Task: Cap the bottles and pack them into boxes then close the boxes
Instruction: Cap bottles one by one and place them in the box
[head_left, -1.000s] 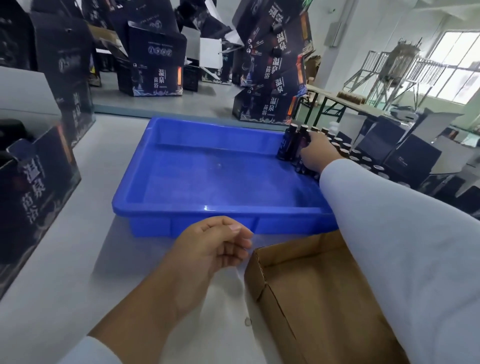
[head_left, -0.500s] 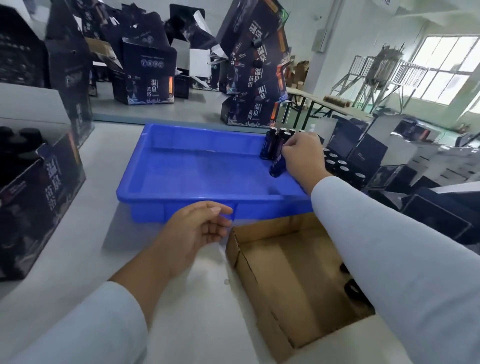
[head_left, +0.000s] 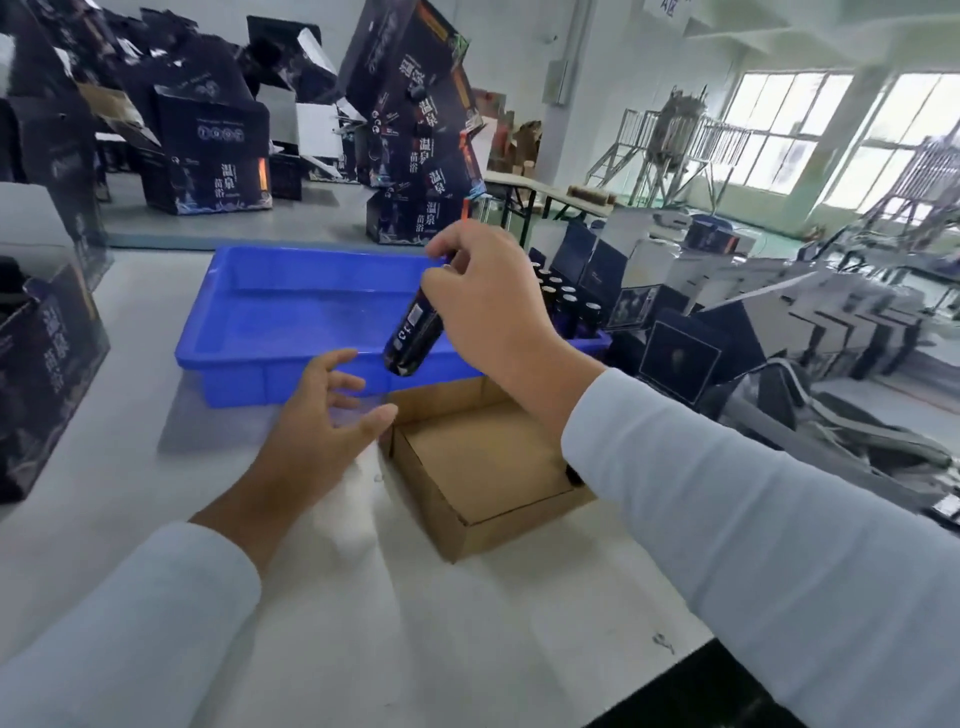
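In the middle of the frame, the right hand (head_left: 485, 296) grips a dark tilted bottle (head_left: 414, 335); the left hand (head_left: 317, 431) is spread below.

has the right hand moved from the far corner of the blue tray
Yes. The right hand has lifted a dark bottle off the blue tray toward the cardboard box.

Pale blue long sleeves (head_left: 753, 519), bare hands (head_left: 488, 306)
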